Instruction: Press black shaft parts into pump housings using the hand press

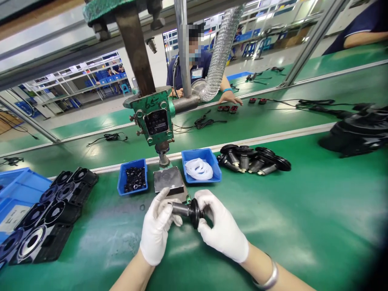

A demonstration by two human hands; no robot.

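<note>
1 black flanged part (191, 211) is being held over the bench (285, 218), between the left hand (155, 231) and the right hand (223, 231), just in front of a metal block (168, 180). The tip of its cylinder is being gripped by the left fingers, 1 finger being extended. Its disc end is being pinched by the right hand, thumb and fingers partly curled. Similar black parts (257, 158) are being supported by the bench farther right.

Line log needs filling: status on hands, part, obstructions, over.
Left gloved hand at shaft end, right gloved hand gripping disc. Black disc-and-shaft part near press block. Nothing seen blocking either hand.
</note>
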